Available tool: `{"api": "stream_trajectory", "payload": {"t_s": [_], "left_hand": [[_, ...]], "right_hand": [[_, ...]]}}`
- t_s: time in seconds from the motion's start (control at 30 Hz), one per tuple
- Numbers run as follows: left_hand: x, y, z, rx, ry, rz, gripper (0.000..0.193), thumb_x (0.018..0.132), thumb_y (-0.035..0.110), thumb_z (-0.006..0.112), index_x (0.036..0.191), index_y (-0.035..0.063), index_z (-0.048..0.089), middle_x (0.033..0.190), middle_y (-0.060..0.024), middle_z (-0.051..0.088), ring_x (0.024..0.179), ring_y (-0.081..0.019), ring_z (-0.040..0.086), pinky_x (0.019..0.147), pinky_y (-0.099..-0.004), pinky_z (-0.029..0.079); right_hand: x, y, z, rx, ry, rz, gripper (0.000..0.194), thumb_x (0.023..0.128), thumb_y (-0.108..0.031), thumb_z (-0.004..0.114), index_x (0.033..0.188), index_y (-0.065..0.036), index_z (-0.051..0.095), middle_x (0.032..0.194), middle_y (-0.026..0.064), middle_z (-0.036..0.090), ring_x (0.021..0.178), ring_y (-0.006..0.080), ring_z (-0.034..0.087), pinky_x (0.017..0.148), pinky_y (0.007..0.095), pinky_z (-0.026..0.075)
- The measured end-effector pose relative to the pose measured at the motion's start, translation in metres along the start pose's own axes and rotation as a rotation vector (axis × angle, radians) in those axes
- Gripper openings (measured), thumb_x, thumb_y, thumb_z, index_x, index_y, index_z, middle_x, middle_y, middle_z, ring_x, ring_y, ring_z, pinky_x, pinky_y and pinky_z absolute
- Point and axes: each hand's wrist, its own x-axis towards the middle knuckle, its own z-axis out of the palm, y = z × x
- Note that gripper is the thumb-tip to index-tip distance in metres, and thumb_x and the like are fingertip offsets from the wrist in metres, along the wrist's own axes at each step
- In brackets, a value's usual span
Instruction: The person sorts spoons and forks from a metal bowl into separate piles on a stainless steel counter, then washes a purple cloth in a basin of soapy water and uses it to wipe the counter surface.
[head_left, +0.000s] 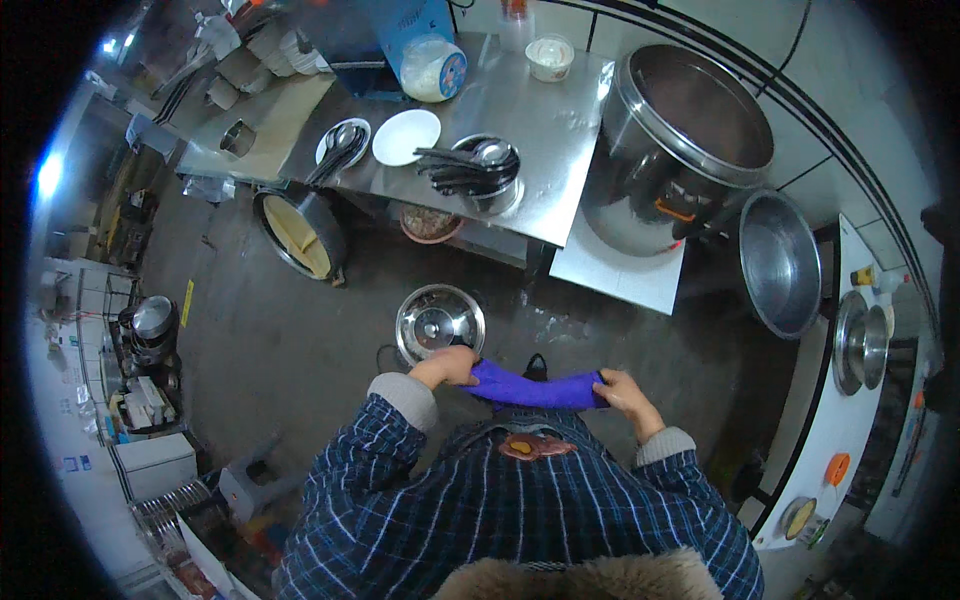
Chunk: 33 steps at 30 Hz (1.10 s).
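Note:
A folded purple cloth stretches between my two hands, just in front of my checked jacket. My left hand grips its left end, and my right hand pinches the right end between thumb and fingers. The band sags slightly in the middle. Beyond my left hand is a round stainless steel lid or basin with a small bright centre; the hand partly covers its near edge. What it rests on is hidden.
Ahead stands a steel table with a white plate and a pot of black-handled ladles. A large steel stockpot is at right, beside a metal basin. A white counter runs along the right.

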Motion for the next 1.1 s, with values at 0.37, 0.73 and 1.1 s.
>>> {"api": "stream_trajectory", "payload": {"t_s": [0.37,0.73,1.1], "left_hand": [[0.016,0.072,-0.184,-0.101,0.880,0.198,0.046,0.074,0.026,0.072,0.113,0.0063,0.057,0.107,-0.0159,0.064,0.099,-0.0351,0.061,0.082,-0.0450,0.049],[0.007,-0.037,-0.103,-0.095,0.273,0.004,0.048,0.085,0.041,0.060,0.127,0.0187,0.054,0.109,-0.0131,0.065,0.099,-0.0329,0.063,0.082,-0.0453,0.050],[0.038,-0.093,-0.080,-0.436,0.395,-0.139,0.046,0.082,0.033,0.064,0.124,0.0130,0.059,0.113,-0.0134,0.066,0.100,-0.0314,0.064,0.083,-0.0421,0.052]], "right_hand": [[0.059,-0.169,-0.124,0.276,0.251,-0.495,0.038,0.085,-0.023,0.064,0.115,-0.001,0.059,0.096,0.0151,0.064,0.086,0.0240,0.062,0.076,0.0318,0.049],[0.240,-0.219,-0.043,-0.979,0.754,-0.419,0.063,0.089,-0.046,0.051,0.145,-0.021,0.036,0.153,0.0188,0.023,0.139,0.0427,0.021,0.112,0.0577,0.013],[0.376,-0.295,-0.132,-0.868,1.087,-0.293,0.062,0.090,-0.032,0.048,0.140,0.003,0.037,0.146,0.0303,0.029,0.136,0.0455,0.027,0.113,0.0526,0.016]]}}
